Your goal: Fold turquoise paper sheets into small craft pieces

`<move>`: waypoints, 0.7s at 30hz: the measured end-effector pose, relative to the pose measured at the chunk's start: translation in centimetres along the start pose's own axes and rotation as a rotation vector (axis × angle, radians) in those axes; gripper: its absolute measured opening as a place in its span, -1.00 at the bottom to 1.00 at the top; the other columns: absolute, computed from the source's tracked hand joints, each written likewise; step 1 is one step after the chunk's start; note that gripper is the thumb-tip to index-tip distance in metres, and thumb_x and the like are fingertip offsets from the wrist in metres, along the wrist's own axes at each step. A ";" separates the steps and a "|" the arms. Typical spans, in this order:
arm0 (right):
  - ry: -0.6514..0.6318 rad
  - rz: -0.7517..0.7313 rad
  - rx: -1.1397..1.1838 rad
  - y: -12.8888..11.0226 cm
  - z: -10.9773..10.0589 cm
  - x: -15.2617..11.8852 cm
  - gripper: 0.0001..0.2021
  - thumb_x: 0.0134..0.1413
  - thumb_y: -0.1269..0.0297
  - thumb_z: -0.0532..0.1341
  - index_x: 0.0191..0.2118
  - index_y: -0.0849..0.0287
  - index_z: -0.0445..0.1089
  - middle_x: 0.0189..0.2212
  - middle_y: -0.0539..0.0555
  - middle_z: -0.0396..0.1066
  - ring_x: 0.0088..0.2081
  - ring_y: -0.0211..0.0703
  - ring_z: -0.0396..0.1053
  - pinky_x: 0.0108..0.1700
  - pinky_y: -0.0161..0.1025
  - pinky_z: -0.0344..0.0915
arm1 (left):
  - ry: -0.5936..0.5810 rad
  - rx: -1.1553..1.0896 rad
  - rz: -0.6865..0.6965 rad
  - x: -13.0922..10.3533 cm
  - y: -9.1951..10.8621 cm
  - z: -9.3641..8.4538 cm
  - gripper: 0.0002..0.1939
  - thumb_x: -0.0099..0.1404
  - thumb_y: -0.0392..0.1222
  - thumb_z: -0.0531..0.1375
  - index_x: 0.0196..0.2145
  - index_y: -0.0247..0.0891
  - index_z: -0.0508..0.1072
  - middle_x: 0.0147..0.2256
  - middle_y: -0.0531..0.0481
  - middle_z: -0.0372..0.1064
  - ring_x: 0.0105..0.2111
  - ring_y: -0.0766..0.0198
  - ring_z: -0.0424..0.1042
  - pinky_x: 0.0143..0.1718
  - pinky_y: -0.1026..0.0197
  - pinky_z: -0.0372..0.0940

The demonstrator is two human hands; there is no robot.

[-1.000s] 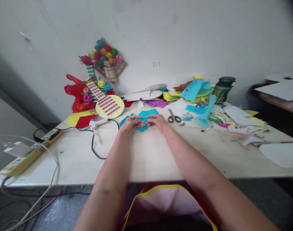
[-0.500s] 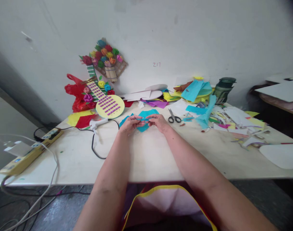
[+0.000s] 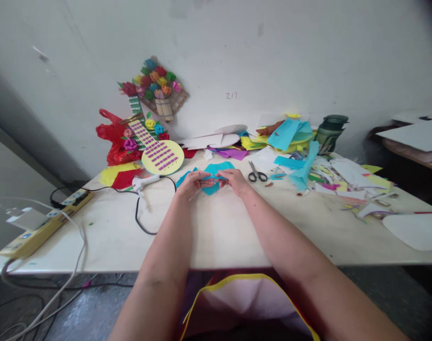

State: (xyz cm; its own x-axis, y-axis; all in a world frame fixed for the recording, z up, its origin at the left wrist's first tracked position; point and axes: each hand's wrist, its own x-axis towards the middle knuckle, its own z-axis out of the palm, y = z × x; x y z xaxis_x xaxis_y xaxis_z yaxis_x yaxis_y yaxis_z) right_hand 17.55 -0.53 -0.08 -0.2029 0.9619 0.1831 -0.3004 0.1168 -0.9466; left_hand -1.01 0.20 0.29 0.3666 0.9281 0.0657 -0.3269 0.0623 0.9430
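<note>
Both hands meet over the middle of the table, pinching a narrow strip of blue crepe paper [image 3: 213, 178] between them. My left hand [image 3: 193, 183] grips its left end with thumb and fingers together. At the other end, my right hand [image 3: 233, 181] is closed on the same strip. Beneath and behind the fingers lie blue paper pieces [image 3: 219, 166], partly covered by the hands. Scissors [image 3: 256, 172] with black handles rest just right of my right hand. To the left is a white glue gun [image 3: 145, 182] with a black cord.
A yellow paddle-shaped board [image 3: 163, 163] with purple strips leans at the back left near paper flowers [image 3: 159, 78]. A power strip [image 3: 45, 225] with cables lies along the left edge. Paper scraps [image 3: 343, 175] and a dark green bottle [image 3: 330, 135] occupy the right.
The fingers have shifted very slightly on the blue strip, with both hands staying in place. Nothing else on the table has visibly moved.
</note>
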 end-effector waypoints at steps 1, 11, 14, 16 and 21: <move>0.008 0.004 -0.009 0.0 0.0 0.0 -0.70 -0.33 0.12 0.38 -0.52 0.29 0.46 -0.63 0.08 0.44 -0.66 -0.30 0.28 -0.57 -0.30 0.27 | 0.007 0.011 -0.005 0.0 0.0 0.0 -0.80 -0.03 -0.32 0.21 -0.38 -0.45 0.47 -0.48 -0.21 0.51 -0.45 0.09 0.53 -0.33 0.13 0.43; 0.028 0.036 -0.052 0.0 0.1 0.1 -0.72 -0.42 0.26 0.40 -0.44 0.25 0.46 -0.67 0.01 0.44 -0.70 -0.32 0.29 -0.60 -0.34 0.28 | 0.074 0.087 -0.027 0.1 0.2 0.0 -0.80 -0.07 -0.37 0.19 -0.39 -0.39 0.43 -0.53 -0.11 0.49 -0.54 0.16 0.51 -0.40 0.16 0.42; 0.044 0.036 -0.066 0.1 0.1 0.2 -0.75 -0.39 0.29 0.40 -0.45 0.25 0.46 -0.70 0.00 0.41 -0.66 -0.28 0.33 -0.60 -0.35 0.28 | 0.093 0.110 -0.024 0.1 0.2 0.0 -0.82 -0.04 -0.33 0.20 -0.38 -0.38 0.43 -0.54 -0.11 0.49 -0.57 0.18 0.50 -0.43 0.17 0.41; 0.053 0.036 -0.074 0.2 0.1 0.3 -0.76 -0.37 0.30 0.39 -0.45 0.25 0.46 -0.72 -0.01 0.39 -0.62 -0.24 0.37 -0.59 -0.35 0.28 | 0.094 0.126 -0.024 0.1 0.2 0.0 -0.81 -0.01 -0.28 0.21 -0.37 -0.39 0.43 -0.54 -0.12 0.49 -0.57 0.18 0.49 -0.43 0.17 0.40; 0.058 0.041 -0.077 0.3 0.1 0.3 -0.79 -0.34 0.34 0.38 -0.44 0.25 0.46 -0.71 0.00 0.39 -0.59 -0.21 0.40 -0.57 -0.34 0.29 | 0.088 0.157 -0.010 0.0 0.1 0.1 -0.71 -0.01 -0.18 0.31 -0.34 -0.40 0.44 -0.52 -0.13 0.50 -0.58 0.21 0.48 -0.44 0.21 0.39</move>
State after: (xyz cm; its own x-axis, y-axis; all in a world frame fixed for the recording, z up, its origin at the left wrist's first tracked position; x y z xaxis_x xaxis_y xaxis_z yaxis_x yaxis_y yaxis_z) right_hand 17.29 -0.29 -0.24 -0.1588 0.9786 0.1305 -0.2198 0.0938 -0.9710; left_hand -0.94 0.22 0.38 0.2894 0.9566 0.0336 -0.1807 0.0202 0.9833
